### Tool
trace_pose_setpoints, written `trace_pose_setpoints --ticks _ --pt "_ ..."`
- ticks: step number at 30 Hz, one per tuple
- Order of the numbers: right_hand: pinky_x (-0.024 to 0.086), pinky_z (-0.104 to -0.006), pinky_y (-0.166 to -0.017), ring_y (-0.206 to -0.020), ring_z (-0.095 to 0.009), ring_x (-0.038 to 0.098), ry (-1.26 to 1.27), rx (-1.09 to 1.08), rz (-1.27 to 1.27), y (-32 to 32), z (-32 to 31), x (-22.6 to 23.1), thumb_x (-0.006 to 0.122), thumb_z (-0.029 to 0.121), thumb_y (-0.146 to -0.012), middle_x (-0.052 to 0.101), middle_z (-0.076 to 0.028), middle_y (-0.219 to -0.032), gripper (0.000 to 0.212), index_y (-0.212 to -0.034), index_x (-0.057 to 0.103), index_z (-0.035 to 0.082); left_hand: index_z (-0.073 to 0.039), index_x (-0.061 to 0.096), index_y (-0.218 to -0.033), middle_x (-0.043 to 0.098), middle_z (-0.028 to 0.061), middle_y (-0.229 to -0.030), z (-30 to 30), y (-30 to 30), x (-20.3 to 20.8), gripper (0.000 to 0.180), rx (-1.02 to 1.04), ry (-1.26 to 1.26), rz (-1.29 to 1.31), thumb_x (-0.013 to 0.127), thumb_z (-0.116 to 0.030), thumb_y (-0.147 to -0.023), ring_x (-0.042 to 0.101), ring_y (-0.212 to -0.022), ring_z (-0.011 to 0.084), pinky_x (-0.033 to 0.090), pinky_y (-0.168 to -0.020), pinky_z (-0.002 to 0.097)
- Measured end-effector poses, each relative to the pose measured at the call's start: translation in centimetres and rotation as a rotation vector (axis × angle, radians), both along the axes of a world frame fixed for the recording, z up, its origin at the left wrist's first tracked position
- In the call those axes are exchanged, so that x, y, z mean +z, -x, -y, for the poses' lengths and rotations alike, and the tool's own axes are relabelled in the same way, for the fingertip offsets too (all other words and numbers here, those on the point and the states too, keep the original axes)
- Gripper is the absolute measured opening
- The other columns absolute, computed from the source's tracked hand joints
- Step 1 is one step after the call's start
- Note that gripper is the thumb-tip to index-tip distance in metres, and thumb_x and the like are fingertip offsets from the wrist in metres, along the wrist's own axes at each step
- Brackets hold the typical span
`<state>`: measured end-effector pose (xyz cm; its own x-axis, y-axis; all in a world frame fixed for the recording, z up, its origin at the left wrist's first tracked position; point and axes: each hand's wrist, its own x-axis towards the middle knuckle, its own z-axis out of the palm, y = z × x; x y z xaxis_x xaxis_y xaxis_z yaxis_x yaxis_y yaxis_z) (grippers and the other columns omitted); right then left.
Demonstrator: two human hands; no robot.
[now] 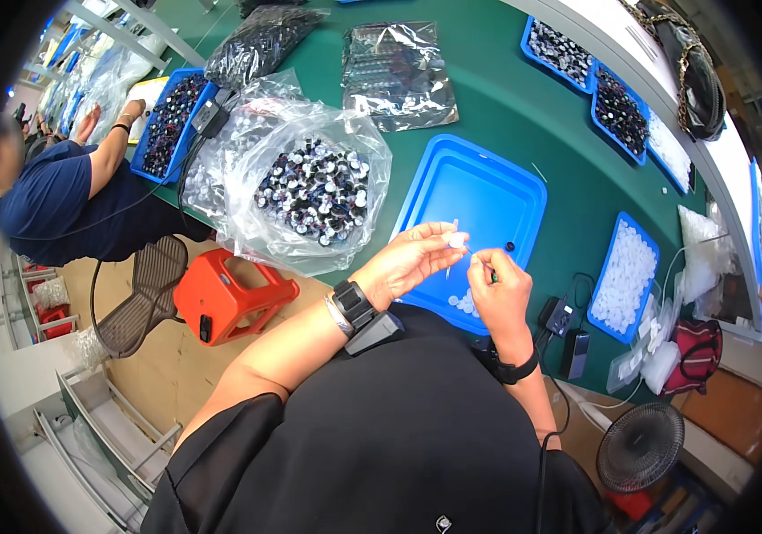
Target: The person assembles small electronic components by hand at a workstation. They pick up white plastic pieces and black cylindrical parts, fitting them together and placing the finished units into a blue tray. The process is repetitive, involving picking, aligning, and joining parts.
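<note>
Left hand (pixel 409 262) pinching white disc (pixel 457 240); right hand (pixel 505 292) closed around small green item (pixel 495 278).

Red stool (pixel 201 289) left of centre, chair (pixel 160 270) beside it; person (pixel 53 200) upper left; fan (pixel 641 448) lower right, maroon bag (pixel 697 354) above; black handbag (pixel 699 84) upper right.

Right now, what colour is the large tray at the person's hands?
The tray is bright blue, showing best in the head view.

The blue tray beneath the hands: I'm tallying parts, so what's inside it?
Inside the blue tray: white pieces at the near end, a dark round piece by the right hand. That hand and the left hand hide anything beneath them.
</note>
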<state>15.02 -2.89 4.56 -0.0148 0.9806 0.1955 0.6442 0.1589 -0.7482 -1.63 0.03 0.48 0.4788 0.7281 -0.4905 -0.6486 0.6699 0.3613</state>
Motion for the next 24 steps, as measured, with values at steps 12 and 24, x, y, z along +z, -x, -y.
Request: trace_pose_setpoints --ticks 12,24 --pt "0.040 -0.0291 -0.045 -0.044 -0.014 0.050 -0.011 -0.043 0.034 -0.32 0.04 -0.27 0.064 0.003 -0.076 0.054 -0.004 -0.055 0.006 -0.071 0.060 0.005 0.002 0.052 -0.111 0.059 0.0140 -0.112 -0.05 -0.59 0.43 0.022 -0.015 -0.028 -0.034 0.056 -0.005 -0.091 0.061 -0.100 0.0202 0.051 -0.092 0.0304" --pt "0.040 -0.0283 -0.044 -0.045 -0.013 0.051 -0.014 -0.012 0.007 -0.17 0.07 -0.04 0.065 0.004 -0.076 0.056 -0.005 -0.056 0.002 -0.074 0.064 0.004 0.002 0.050 -0.112 0.057 0.0163 -0.115 0.33 -0.66 0.00 0.022 -0.004 0.028 -0.004 0.054 -0.001 -0.091 0.059 -0.104 0.0215 0.050 -0.094 0.0312"
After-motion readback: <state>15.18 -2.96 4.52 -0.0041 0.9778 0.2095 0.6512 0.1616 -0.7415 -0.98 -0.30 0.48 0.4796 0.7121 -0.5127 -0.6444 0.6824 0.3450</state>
